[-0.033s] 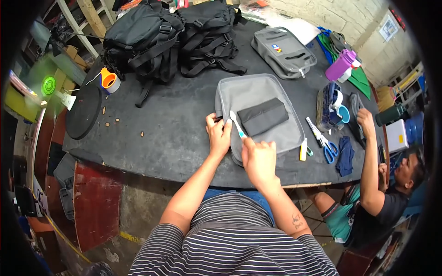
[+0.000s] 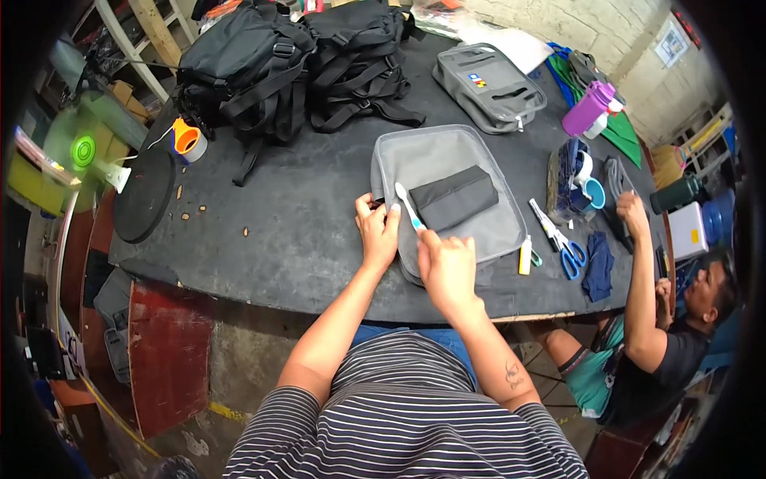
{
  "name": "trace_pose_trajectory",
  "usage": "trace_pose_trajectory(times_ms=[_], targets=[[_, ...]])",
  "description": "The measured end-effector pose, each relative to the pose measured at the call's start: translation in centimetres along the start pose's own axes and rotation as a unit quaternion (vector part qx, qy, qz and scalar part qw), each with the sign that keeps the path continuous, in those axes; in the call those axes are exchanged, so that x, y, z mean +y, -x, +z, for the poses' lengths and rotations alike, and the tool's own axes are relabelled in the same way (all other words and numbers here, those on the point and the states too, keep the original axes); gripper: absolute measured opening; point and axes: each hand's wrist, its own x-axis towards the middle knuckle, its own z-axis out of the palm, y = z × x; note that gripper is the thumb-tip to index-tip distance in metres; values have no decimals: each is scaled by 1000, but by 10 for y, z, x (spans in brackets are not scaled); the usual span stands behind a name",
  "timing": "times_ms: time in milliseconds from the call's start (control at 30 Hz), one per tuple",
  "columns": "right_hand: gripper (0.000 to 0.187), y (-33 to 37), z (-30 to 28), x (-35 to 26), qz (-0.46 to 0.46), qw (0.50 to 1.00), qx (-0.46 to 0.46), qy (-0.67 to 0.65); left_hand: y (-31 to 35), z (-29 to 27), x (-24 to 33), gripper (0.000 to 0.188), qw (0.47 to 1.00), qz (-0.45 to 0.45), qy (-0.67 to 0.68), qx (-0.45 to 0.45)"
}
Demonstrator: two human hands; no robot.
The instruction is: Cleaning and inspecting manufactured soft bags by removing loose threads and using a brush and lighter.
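Observation:
A grey fabric organizer case with a raised, pale-edged rim lies on the table in front of me. My left hand grips its left edge, thumb over the rim and fingers outside. Between the fingers of my right hand is a white and light-blue toothbrush, its head pointing away from me over the case's left side. Right beside the toothbrush, a folded black fabric pouch rests inside the case. What lies under my right palm is hidden.
Black strapped bags fill the back left. Another grey case lies behind. To the right are blue-handled scissors, a small yellow-white tube, dark blue cloth and a purple bottle. A person sits at the right edge.

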Motion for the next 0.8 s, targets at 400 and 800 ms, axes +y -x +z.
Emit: trace_pose_trajectory(times_ms=[400, 800], targets=[[26, 93, -37, 173, 225, 951, 211, -9, -69, -164, 9, 21, 996, -88, 27, 10], [34, 118, -13, 177, 238, 940, 217, 111, -19, -112, 140, 22, 972, 189, -97, -105]])
